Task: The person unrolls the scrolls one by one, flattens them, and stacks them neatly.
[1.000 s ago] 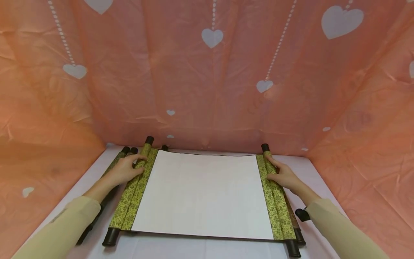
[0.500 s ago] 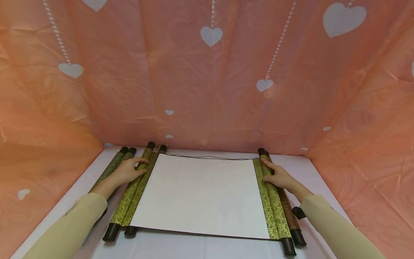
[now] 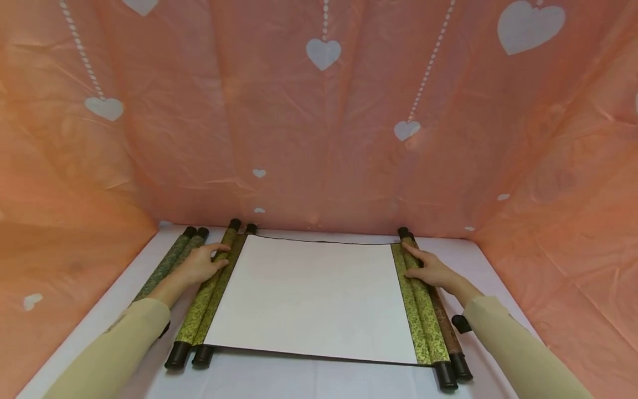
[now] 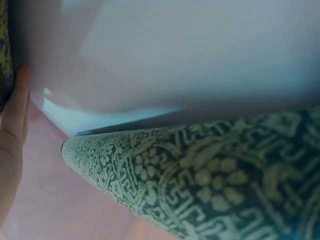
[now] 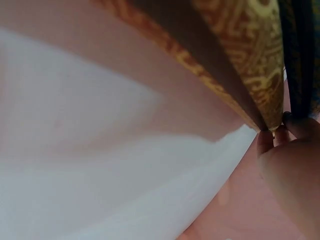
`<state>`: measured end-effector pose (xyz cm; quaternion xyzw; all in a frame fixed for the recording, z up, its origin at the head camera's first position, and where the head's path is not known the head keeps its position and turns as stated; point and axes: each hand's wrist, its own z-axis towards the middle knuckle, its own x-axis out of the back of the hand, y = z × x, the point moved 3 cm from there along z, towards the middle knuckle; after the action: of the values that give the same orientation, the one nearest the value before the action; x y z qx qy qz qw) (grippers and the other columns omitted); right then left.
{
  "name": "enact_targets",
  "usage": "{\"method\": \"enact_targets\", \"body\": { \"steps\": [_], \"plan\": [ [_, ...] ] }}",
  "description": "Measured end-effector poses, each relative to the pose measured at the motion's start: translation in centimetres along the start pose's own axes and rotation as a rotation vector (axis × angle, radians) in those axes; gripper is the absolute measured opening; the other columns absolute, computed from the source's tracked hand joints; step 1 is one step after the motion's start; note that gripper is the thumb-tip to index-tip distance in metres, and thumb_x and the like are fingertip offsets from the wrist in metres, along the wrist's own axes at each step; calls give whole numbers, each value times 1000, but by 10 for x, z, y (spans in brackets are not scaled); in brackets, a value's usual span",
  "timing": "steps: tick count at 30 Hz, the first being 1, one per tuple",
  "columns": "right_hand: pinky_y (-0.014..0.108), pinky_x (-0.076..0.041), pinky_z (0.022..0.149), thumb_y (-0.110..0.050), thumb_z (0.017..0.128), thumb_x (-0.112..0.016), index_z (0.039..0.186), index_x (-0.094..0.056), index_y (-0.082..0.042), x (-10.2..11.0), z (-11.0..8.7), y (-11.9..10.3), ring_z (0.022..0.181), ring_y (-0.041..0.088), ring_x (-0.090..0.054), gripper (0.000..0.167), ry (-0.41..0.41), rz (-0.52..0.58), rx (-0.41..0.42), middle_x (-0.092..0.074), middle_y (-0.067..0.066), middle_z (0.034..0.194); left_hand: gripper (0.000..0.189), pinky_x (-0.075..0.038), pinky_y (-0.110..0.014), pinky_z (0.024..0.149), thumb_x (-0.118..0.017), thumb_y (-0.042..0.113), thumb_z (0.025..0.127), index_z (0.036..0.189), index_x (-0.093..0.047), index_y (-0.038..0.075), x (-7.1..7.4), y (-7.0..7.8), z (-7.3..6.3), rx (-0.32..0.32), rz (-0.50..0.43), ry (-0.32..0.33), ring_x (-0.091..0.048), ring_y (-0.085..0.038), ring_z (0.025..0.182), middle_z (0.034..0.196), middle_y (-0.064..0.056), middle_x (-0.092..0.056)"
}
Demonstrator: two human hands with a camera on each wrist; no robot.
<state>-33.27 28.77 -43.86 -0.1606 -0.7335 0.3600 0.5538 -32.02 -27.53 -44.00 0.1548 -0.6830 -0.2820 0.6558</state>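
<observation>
A hanging scroll with yellow-green patterned borders lies unrolled across the middle of the head view, its white paper [image 3: 309, 299] facing up. My left hand [image 3: 201, 264] grips the scroll's left roller [image 3: 199, 310] near its far end, thumb on the inner side and fingers over the top. On the other side, my right hand [image 3: 435, 272] holds the right roller [image 3: 426, 310] between thumb and fingers. Black knobs cap the rollers. The left wrist view shows some of my left fingers [image 4: 15, 115] beside the yellow roller's edge. Fingers [image 5: 280, 137] of my right hand meet the rollers in the right wrist view.
Green patterned rollers [image 3: 166, 266] lie left of the scroll, partly behind my left forearm. A brown patterned roller [image 3: 445, 324] lies right beside the right roller, and a black knob [image 3: 461, 323] shows near my right sleeve. White cloth [image 3: 299, 382] covers the table; pink-orange heart-print curtains [image 3: 299, 138] surround it.
Both hands have lowered the unrolled scroll toward the table and shifted it slightly. More of the rollers at both sides now shows. Both hands keep their hold.
</observation>
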Motion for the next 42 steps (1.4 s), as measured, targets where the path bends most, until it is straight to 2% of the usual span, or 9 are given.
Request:
{"method": "enact_targets", "body": {
  "steps": [6, 9, 12, 16, 24, 29, 32, 37, 42],
  "plan": [
    [79, -21, 110, -22, 101, -67, 167, -18, -10, 2, 3, 2, 149, 62, -3, 83, -4, -20, -38, -7, 42, 162, 43, -42, -35, 57, -61, 13, 105, 144, -54, -5, -3, 0, 3, 4, 0, -3, -39, -12, 48, 138, -43, -51],
    [80, -18, 110, -25, 103, -67, 165, -21, -4, 1, 3, 5, 148, 62, -1, 80, 6, -43, -15, -6, 38, 165, 42, -44, -38, 60, -60, 11, 105, 143, -55, -6, -3, 0, 2, 1, 16, 0, -48, -18, 54, 139, -43, -50],
    [79, -15, 111, -24, 103, -67, 162, -27, 3, 0, 2, 9, 148, 61, -1, 76, 26, -57, 18, -10, 33, 167, 42, -50, -45, 70, -63, 14, 104, 141, -58, -5, -4, -1, 0, -3, 45, 10, -66, -36, 81, 139, -41, -52],
    [79, -15, 111, -23, 102, -69, 158, -33, 7, 0, -1, 11, 147, 61, -3, 73, 44, -80, 46, -14, 31, 167, 41, -54, -57, 86, -67, 18, 103, 138, -62, -3, -6, -3, -2, -21, 74, 25, -60, -53, 118, 136, -37, -58],
    [79, -15, 111, -23, 101, -69, 159, -33, 6, 1, -4, 10, 148, 61, -5, 74, 35, -104, 46, -17, 31, 167, 38, -56, -56, 83, -67, 15, 102, 135, -65, -3, -7, -8, -1, -50, 114, 33, -64, -49, 112, 130, -35, -62],
    [76, -18, 113, -17, 100, -69, 157, -35, 9, -4, -11, 8, 148, 61, -10, 71, 26, -126, 75, -18, 35, 165, 44, -52, -45, 70, -62, 12, 103, 143, -56, -6, -7, -6, -4, -52, 136, -42, -67, -45, 94, 131, -38, -59],
    [76, -23, 112, -14, 99, -70, 155, -39, 10, -9, -18, 3, 147, 63, -16, 68, 27, -156, 120, -21, 38, 162, 47, -54, -49, 75, -62, 9, 102, 144, -53, -10, -6, -2, -11, -95, 165, -82, -67, -47, 96, 135, -39, -57],
    [74, -31, 109, -9, 97, -72, 152, -44, 10, -12, -29, -6, 143, 63, -25, 65, 43, -219, 183, -28, 41, 158, 46, -50, -62, 96, -67, 6, 96, 136, -57, -15, -1, 5, -27, -193, 247, -73, -57, -56, 120, 133, -39, -57],
    [73, -33, 108, -10, 96, -72, 153, -44, 8, -10, -38, -16, 143, 62, -28, 66, 44, -217, 168, -33, 40, 157, 49, -49, -63, 97, -70, 10, 95, 137, -58, -13, 2, 11, -40, -209, 301, -97, -56, -55, 121, 134, -39, -56]
  ]
}}
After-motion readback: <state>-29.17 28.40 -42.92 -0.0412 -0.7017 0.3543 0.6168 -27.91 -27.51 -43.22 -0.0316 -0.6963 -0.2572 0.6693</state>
